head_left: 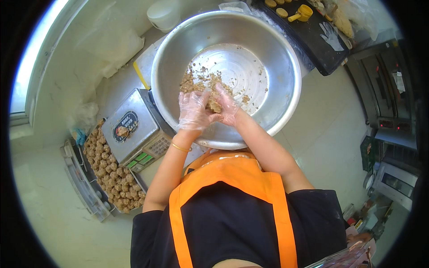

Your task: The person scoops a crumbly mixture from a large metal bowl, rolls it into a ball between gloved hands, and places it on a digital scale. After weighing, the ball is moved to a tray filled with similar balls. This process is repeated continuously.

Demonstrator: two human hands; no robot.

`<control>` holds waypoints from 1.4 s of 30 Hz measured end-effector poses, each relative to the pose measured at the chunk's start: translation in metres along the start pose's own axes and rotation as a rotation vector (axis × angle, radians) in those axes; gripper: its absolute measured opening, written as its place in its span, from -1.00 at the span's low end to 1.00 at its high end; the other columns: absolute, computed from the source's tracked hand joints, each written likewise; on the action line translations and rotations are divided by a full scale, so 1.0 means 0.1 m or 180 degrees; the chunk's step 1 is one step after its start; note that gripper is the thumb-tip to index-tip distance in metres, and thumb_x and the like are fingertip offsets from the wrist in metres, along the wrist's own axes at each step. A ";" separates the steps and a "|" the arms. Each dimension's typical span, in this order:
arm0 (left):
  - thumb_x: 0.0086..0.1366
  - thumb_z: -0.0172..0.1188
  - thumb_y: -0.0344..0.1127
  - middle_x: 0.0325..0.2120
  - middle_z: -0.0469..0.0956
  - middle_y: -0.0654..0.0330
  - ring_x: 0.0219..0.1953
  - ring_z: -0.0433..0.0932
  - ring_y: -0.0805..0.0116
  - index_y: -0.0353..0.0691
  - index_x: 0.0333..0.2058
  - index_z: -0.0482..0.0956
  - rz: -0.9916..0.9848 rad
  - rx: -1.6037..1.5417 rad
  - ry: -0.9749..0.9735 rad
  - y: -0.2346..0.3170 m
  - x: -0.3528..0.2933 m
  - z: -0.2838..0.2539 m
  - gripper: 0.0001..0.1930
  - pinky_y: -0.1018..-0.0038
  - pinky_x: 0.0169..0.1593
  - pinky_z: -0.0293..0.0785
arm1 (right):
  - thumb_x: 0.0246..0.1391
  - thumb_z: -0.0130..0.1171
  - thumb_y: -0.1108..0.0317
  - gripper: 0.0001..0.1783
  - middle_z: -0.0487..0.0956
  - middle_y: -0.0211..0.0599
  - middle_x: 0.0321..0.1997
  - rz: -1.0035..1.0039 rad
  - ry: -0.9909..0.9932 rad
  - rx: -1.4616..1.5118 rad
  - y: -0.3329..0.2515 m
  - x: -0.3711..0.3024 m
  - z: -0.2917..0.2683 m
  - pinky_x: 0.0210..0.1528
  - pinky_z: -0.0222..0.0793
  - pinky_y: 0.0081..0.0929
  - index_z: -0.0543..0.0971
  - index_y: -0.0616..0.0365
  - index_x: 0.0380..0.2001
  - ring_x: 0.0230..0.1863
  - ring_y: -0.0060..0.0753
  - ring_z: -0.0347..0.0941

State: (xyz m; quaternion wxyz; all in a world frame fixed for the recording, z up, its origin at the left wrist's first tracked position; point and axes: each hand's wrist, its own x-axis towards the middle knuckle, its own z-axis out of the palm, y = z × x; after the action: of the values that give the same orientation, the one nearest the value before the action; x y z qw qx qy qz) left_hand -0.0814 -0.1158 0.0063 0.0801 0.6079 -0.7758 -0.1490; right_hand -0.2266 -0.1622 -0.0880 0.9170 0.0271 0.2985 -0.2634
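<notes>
Both my hands wear clear plastic gloves and are inside a large steel basin [292,89]. A lump of crumbly brown mixture [213,106] sits between them. My left hand [194,109] closes on it from the left, and my right hand [228,107] cups it from the right. Loose crumbly mixture [190,84] lies on the basin floor just beyond my fingers, with scattered bits farther right. To the left, a digital scale [147,111] carries one small lump [123,131] on its steel plate. My palms hide part of the held lump.
Left of the scale stands a tray piled with brown balls [109,172]. A white bucket [163,15] is behind the basin. At the far right, a black baking tray [328,60] holds a yellow scoop [302,13] and a glove [330,35]. A dark oven [384,85] stands on the right.
</notes>
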 end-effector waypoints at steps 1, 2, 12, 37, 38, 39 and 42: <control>-0.02 0.54 -0.04 0.11 0.48 0.02 0.16 0.40 -0.05 -0.22 0.25 0.40 0.0038 0.0059 0.0205 -0.01 -0.05 0.06 -0.13 -0.10 0.37 0.08 | 0.34 -0.10 -0.37 -0.14 0.45 -0.13 0.30 -0.0206 0.0287 -0.0224 0.04 -0.04 0.12 0.11 0.51 -0.21 0.34 0.17 0.34 0.16 -0.17 0.48; 0.01 0.52 -0.05 0.16 0.45 0.03 0.21 0.37 -0.05 -0.21 0.25 0.41 0.0087 0.0109 0.0414 -0.02 -0.10 0.18 -0.16 -0.11 0.39 0.05 | 0.36 -0.06 -0.31 -0.21 0.47 -0.14 0.27 -0.0427 0.0580 -0.0454 0.08 -0.17 0.33 0.07 0.53 -0.27 0.39 0.17 0.29 0.14 -0.21 0.49; 0.19 0.29 -0.29 0.20 0.48 0.06 0.41 0.25 -0.03 -0.23 0.15 0.52 0.0518 0.0123 0.0616 0.14 -0.18 0.40 -0.47 -0.07 0.48 0.02 | 0.42 -0.11 -0.22 -0.40 0.59 -0.18 -0.03 -0.1155 0.1184 -0.0716 0.28 0.07 0.09 0.12 0.44 -0.25 0.55 0.11 0.04 0.08 -0.21 0.46; 0.18 0.26 -0.26 0.08 0.53 0.01 0.33 0.33 0.00 -0.31 0.17 0.50 0.0011 -0.0861 0.0691 0.15 -0.26 0.41 -0.44 -0.05 0.51 -0.05 | 0.36 -0.15 -0.35 -0.17 0.42 -0.07 0.37 -0.0033 -0.0035 -0.0492 0.04 -0.43 0.26 0.41 0.30 -0.03 0.32 0.13 0.36 0.34 0.02 0.38; 0.18 0.27 -0.24 0.06 0.53 0.02 0.32 0.34 0.00 -0.30 0.18 0.49 -0.0165 -0.0671 0.0466 0.18 -0.24 0.25 -0.42 -0.05 0.51 -0.05 | 0.35 -0.12 -0.35 -0.17 0.43 -0.08 0.36 0.0036 0.0029 -0.0517 0.04 -0.44 0.22 0.39 0.32 -0.03 0.32 0.12 0.36 0.32 0.02 0.39; 0.18 0.28 -0.22 0.04 0.54 0.03 0.31 0.34 0.00 -0.29 0.20 0.47 -0.0338 -0.0486 0.0237 0.19 -0.24 0.15 -0.40 -0.05 0.51 -0.05 | 0.34 -0.09 -0.36 -0.17 0.44 -0.08 0.35 0.0099 0.0096 -0.0540 0.06 -0.41 0.15 0.37 0.35 -0.02 0.32 0.12 0.35 0.30 0.03 0.40; 0.18 0.26 -0.25 0.01 0.54 0.03 0.31 0.34 0.02 -0.26 0.17 0.49 -0.0154 -0.0091 0.0186 0.15 -0.37 0.24 -0.44 -0.06 0.50 -0.04 | 0.33 0.01 -0.27 -0.24 0.47 -0.09 0.29 -0.0165 0.0918 -0.0882 0.08 -0.23 0.02 0.31 0.41 -0.04 0.36 0.12 0.31 0.26 0.00 0.44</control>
State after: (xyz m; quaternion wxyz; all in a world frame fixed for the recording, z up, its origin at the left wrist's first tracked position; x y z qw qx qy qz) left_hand -0.0930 -0.0735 -0.0097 0.1078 0.6294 -0.7559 -0.1441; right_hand -0.2373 -0.1445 -0.0742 0.8526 -0.0696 0.4607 -0.2366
